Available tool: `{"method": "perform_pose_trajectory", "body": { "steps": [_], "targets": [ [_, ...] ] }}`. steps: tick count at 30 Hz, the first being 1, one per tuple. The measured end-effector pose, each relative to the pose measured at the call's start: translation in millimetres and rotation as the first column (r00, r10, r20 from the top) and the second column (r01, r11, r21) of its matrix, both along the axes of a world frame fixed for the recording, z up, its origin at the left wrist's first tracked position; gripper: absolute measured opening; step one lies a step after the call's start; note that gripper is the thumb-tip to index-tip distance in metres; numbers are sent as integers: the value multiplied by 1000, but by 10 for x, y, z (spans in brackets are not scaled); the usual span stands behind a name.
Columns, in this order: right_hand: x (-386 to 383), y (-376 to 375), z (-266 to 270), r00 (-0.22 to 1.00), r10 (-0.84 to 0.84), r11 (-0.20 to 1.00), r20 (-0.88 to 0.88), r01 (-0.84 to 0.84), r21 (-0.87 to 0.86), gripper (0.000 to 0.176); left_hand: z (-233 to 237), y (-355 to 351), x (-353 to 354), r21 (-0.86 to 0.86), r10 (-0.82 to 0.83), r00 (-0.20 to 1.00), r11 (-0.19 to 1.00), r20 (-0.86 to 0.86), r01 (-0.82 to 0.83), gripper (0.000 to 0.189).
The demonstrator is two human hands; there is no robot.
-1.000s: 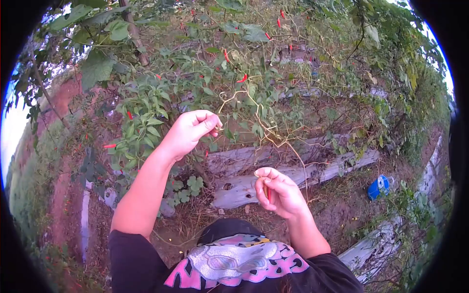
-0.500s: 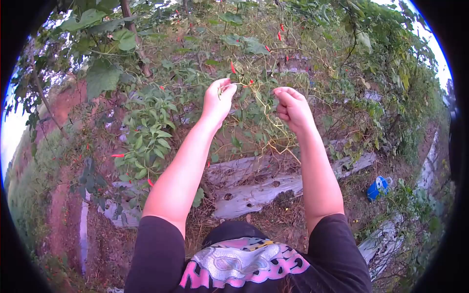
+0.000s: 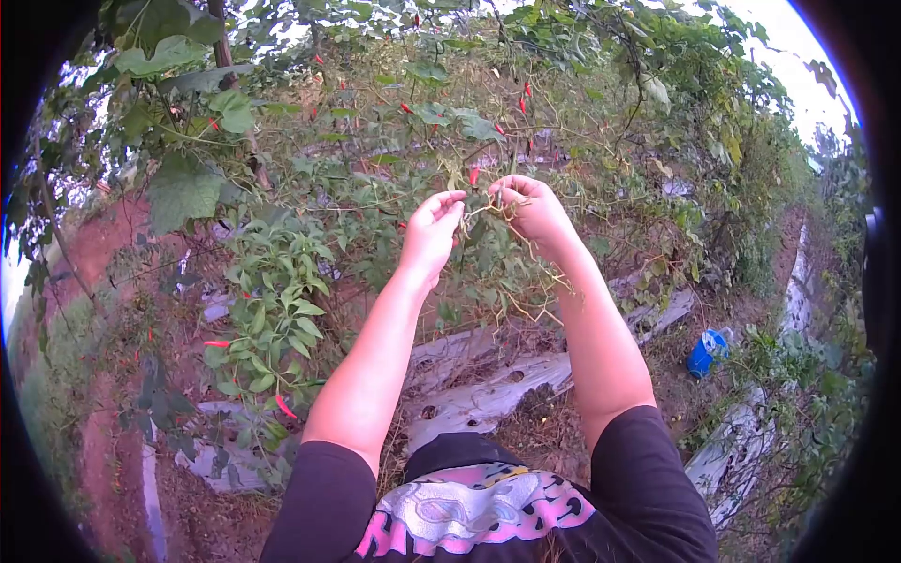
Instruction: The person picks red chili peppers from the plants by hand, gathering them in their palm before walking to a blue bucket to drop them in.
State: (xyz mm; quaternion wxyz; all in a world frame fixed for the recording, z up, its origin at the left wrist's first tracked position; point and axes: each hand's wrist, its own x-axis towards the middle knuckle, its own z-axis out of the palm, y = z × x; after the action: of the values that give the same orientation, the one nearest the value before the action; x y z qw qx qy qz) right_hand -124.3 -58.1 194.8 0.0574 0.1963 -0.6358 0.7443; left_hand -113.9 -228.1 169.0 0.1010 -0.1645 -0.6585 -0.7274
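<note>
Both my hands are raised close together at a thin, pale, branching chili stem point(image 3: 526, 251). My left hand point(image 3: 432, 235) has thumb and index finger pinched at the left end of the twigs; what lies between the fingertips is too small to name. Just to the right, my right hand point(image 3: 537, 214) is closed round the stem near its top. A red chili point(image 3: 474, 176) hangs upright between and slightly above the two hands. More red chilies point(image 3: 523, 101) show higher up among the thin branches.
A leafy green chili plant point(image 3: 282, 310) with red fruit stands at the left. Plastic-covered soil beds point(image 3: 488, 399) run below my arms. On the ground at the right sits a blue bucket point(image 3: 706, 353). Large leafy vines point(image 3: 183, 188) hang at the upper left.
My right hand has moved left and taken hold of the stem. My left hand is slightly lower and further right, close to it. The view has shifted a little.
</note>
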Motion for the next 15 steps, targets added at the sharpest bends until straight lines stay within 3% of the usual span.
{"method": "perform_pose_trajectory", "body": {
  "steps": [1, 2, 4, 7, 10, 15],
  "targets": [
    [47, 60, 1, 997, 66, 997, 47, -64, -42, 9, -4, -26, 37, 64, -82, 997, 995, -7, 83, 23],
    [99, 94, 21, 987, 133, 988, 92, -125, -87, 8, -17, -19, 74, 74, -56, 998, 996, -20, 57, 24],
    [160, 132, 56, 980, 100, 992, 170, -84, -96, 7, -59, 16, 140, 93, -2, 999, 996, -45, 7, 25],
    [270, 203, 120, 973, 61, 995, 222, -40, -96, 10, -121, 5, 201, 141, -25, 997, 990, 73, 15, 28],
    [208, 335, 87, 961, 158, 986, 226, -139, -95, 13, -216, -58, 281, 207, -175, 967, 969, 184, 136, 21],
    [185, 450, 58, 976, 22, 997, 217, -38, 67, 7, -413, -183, 354, 78, -255, 960, 966, 111, 248, 13]
  ]
}}
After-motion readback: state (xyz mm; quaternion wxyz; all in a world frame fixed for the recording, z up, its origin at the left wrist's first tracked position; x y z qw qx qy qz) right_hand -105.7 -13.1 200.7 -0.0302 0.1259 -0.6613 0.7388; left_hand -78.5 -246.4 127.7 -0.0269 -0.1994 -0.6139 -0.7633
